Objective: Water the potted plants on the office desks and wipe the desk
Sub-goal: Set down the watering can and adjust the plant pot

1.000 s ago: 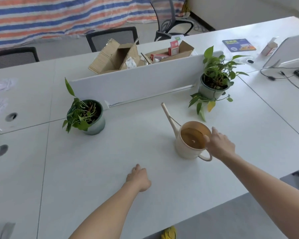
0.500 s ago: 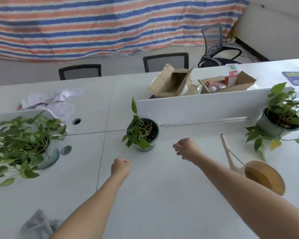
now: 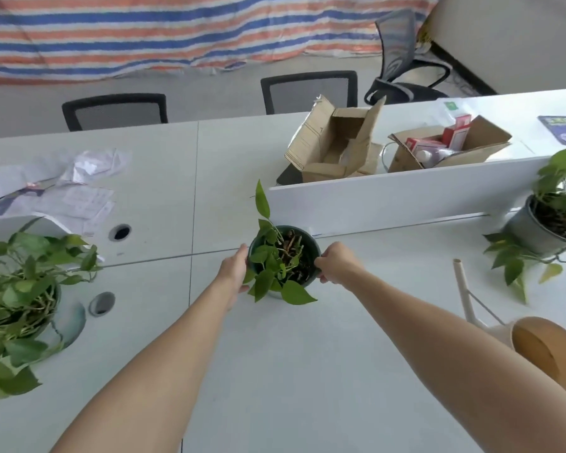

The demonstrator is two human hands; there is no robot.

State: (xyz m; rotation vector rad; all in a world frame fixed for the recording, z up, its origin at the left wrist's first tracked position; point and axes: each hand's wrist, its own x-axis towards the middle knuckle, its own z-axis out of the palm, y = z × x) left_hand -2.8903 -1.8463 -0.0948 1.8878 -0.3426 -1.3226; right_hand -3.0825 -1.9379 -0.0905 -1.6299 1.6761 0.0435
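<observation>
A small potted plant (image 3: 283,261) in a dark green pot stands on the white desk (image 3: 275,371), just in front of the white divider. My left hand (image 3: 234,273) grips the pot's left side and my right hand (image 3: 337,263) grips its right side. A beige watering can (image 3: 536,344) with a long thin spout stands at the right, partly behind my right forearm. A bushy potted plant (image 3: 17,299) sits at the left edge, and another potted plant (image 3: 553,223) in a grey pot stands at the far right.
A white divider panel (image 3: 389,204) runs across the desk behind the pot. Beyond it lie open cardboard boxes (image 3: 337,142) and crumpled papers (image 3: 62,188). Cable holes (image 3: 102,304) pierce the desk at the left. Black office chairs (image 3: 307,91) stand at the far side.
My right hand left the watering can and moved left. Both hands reached forward and now hold the small pot. The view turned left, bringing the left plant into sight.
</observation>
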